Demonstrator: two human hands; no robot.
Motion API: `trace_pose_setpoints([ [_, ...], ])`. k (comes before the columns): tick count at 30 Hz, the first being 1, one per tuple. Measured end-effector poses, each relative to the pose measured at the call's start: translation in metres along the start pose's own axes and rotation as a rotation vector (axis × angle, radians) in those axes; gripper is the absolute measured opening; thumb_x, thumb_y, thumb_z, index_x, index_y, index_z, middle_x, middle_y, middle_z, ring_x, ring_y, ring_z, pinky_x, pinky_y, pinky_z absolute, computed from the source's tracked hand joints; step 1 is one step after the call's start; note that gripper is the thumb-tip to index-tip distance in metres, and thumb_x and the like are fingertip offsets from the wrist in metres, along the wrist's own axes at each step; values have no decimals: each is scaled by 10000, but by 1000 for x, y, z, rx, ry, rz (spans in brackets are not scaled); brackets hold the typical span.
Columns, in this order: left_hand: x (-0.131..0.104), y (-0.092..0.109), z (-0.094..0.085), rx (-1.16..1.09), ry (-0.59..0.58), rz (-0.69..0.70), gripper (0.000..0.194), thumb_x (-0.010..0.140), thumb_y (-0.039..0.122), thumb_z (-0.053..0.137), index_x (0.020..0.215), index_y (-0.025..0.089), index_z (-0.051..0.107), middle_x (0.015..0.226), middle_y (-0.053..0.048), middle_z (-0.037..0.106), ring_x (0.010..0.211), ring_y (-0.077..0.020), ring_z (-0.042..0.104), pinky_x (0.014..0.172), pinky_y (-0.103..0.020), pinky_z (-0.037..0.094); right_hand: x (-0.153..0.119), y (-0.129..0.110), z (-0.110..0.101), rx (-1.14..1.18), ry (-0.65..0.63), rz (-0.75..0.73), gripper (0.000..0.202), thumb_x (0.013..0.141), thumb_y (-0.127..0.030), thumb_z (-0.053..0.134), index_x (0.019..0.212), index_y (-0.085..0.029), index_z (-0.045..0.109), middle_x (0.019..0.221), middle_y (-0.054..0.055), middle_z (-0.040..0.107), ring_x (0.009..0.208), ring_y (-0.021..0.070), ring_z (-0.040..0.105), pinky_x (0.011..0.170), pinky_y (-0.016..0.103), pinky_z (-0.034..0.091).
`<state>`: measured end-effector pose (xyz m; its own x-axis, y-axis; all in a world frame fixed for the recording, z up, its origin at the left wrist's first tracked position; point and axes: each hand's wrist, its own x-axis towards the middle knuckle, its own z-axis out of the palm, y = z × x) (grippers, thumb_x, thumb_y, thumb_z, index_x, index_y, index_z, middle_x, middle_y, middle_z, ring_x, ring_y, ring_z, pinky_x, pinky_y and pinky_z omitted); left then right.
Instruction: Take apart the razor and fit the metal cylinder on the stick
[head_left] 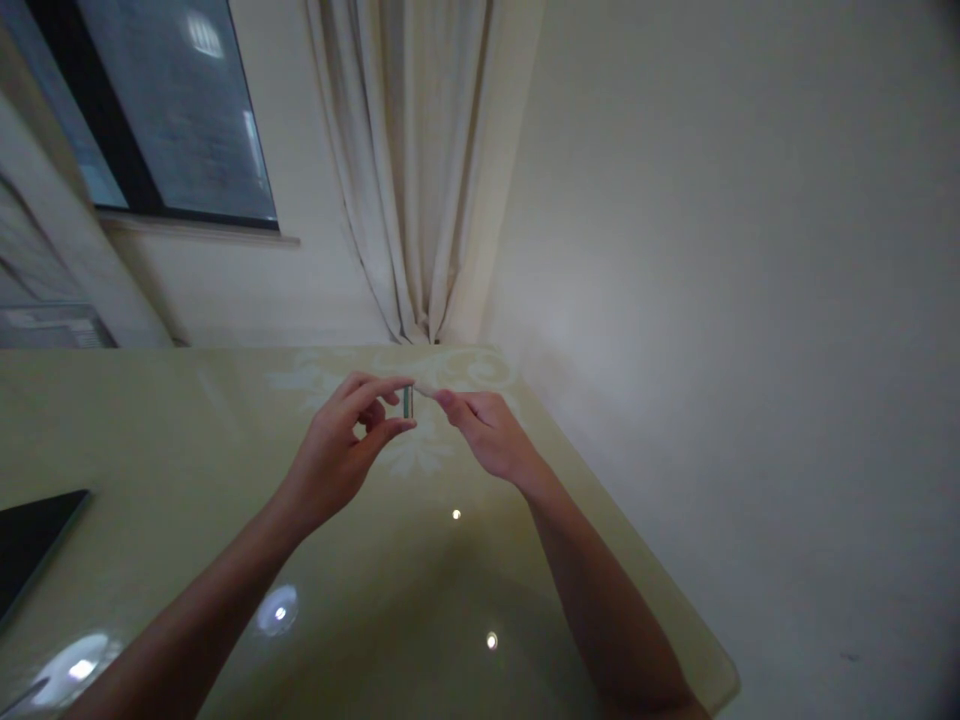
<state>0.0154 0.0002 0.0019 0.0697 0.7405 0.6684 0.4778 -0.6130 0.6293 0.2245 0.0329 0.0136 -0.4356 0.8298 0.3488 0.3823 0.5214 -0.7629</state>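
Between the thumb and forefinger of my left hand (349,435) a small, narrow green-and-white object (408,402) stands upright; its exact kind is too small to make out. My right hand (484,425) is closed, its thumb pressed on a thin pale strip (424,389) that points left. The strip's tip meets or nearly meets the top of the green-and-white object by my left fingertip; whether they touch I cannot tell. Both hands are raised over the far part of the glossy table (360,580).
At the left edge lies a dark flat device or panel (37,540). A plain wall (712,300) runs along the table's right side. Behind the far edge hang a gathered curtain (420,180) and a window (187,110). Ceiling lights reflect off the tabletop.
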Motion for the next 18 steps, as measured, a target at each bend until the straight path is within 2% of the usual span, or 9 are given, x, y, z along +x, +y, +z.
trace_pose_setpoints([
  [3, 0, 1, 0, -5, 0, -1, 317, 919, 294, 715, 1233, 260, 722, 973, -17, 611, 708, -123, 577, 604, -239, 518, 0, 0, 1, 45, -48, -13, 630, 1040, -716, 384, 677, -205, 440, 654, -28, 396, 631, 125, 380, 599, 287, 256],
  [7, 1, 0, -1, -11, 10, -5, 307, 914, 293, 720, 1220, 260, 728, 964, -12, 609, 699, -118, 571, 606, -237, 516, 0, 0, 2, 9, -8, -8, 629, 1042, -709, 390, 668, -205, 430, 646, -27, 388, 631, 128, 373, 602, 293, 241],
  [11, 2, -1, -1, -14, 5, -10, 319, 915, 288, 713, 1233, 266, 723, 971, -12, 607, 692, -115, 565, 611, -241, 515, -1, -1, 2, 37, -67, -38, 631, 1042, -718, 387, 677, -206, 437, 661, -30, 378, 636, 126, 374, 610, 291, 255],
  [16, 2, 0, -1, -8, 31, -6, 307, 912, 287, 713, 1218, 266, 730, 944, -4, 597, 684, -114, 561, 614, -242, 520, 0, 1, 1, -16, -4, -13, 643, 1040, -729, 369, 664, -209, 413, 650, -28, 370, 629, 127, 360, 599, 292, 243],
  [18, 2, 1, -1, -13, 23, -7, 309, 915, 294, 711, 1222, 267, 728, 952, -6, 596, 692, -117, 570, 615, -244, 525, -1, 1, 1, 24, -40, -3, 640, 1038, -733, 366, 673, -210, 411, 654, -29, 368, 626, 125, 358, 596, 289, 248],
])
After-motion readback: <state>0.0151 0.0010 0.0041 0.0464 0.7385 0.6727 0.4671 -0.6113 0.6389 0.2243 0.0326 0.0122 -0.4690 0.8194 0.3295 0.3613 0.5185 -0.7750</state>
